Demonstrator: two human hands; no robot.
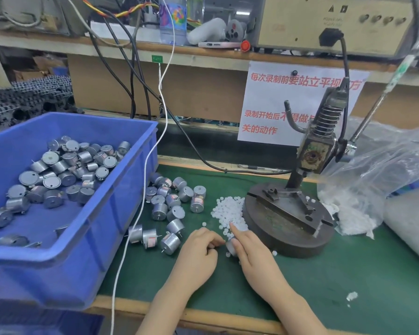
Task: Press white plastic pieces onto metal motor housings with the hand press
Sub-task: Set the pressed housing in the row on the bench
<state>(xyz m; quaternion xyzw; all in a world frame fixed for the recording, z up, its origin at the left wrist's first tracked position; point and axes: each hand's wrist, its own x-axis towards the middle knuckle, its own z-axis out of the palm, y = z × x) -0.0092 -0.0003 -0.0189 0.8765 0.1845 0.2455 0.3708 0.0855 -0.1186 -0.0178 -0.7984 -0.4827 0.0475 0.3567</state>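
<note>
The right hand grips a motor housing just beside the press base rim. The left hand is curled next to it, but I cannot tell if it holds anything. Green mat stretches from the base to the table edge.

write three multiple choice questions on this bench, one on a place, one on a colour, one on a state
1. Where does the pile of white plastic pieces lie?
A) in the bin
B) on the mat against the press base
C) on the shelf

2. What colour is the bin of motor housings?
A) red
B) blue
C) yellow

3. The right hand:
A) lies flat, empty
B) grips a motor housing
C) pulls the press lever

Answers: 1 B, the pile touches the base's left edge; 2 B, its walls are blue; 3 B, the housing sits in its grip.
</note>
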